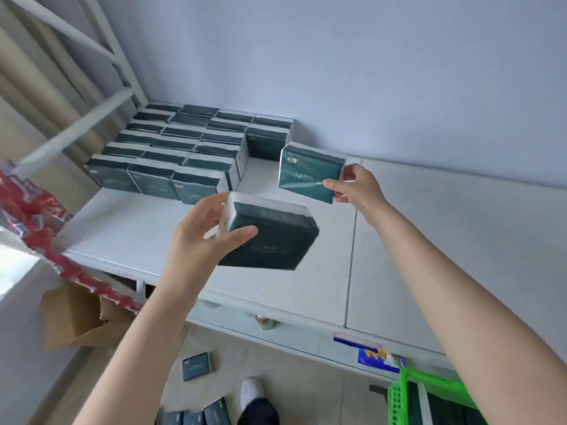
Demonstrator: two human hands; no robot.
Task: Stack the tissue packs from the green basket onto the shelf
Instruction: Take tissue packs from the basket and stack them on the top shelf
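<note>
White shelf [138,228], hands [196,237] [356,185] gripping tilted tissue packs [276,240] [306,176]

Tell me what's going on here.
A person is stocking the white shelf with dark green tissue packs. The left hand holds one tissue pack over the shelf's front; the right hand holds a second pack by the gap beside the stacked rows at back left. The green basket sits lower right, and loose packs lie on the floor.

Left hand [196,237], right hand [359,186] outstretched, both gripping.
</note>
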